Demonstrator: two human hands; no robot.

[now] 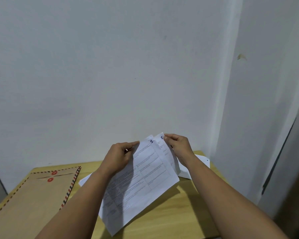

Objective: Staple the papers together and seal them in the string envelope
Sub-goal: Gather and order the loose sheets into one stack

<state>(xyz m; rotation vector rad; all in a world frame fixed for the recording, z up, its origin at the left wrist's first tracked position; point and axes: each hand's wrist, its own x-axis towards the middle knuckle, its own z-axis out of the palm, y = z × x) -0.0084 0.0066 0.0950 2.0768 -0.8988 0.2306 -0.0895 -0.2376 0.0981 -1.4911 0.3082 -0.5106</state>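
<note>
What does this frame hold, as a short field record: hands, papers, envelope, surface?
left hand: pinching the top left edge of the sheet marked 1, lifted off the table
right hand: holding the top of the sheet marked 5 behind it
other papers: loose white sheets on the table
string envelope: flat at left, two red discs
surface: wooden table
stapler: not visible

Light wood counter (179, 213) against white wall. Brown string envelope (38, 195) flat on its left side, striped edging, 2 red discs near top, w/ its near end past the frame. Loose white sheets (199, 165) lying at counter's back right & mid.
</note>
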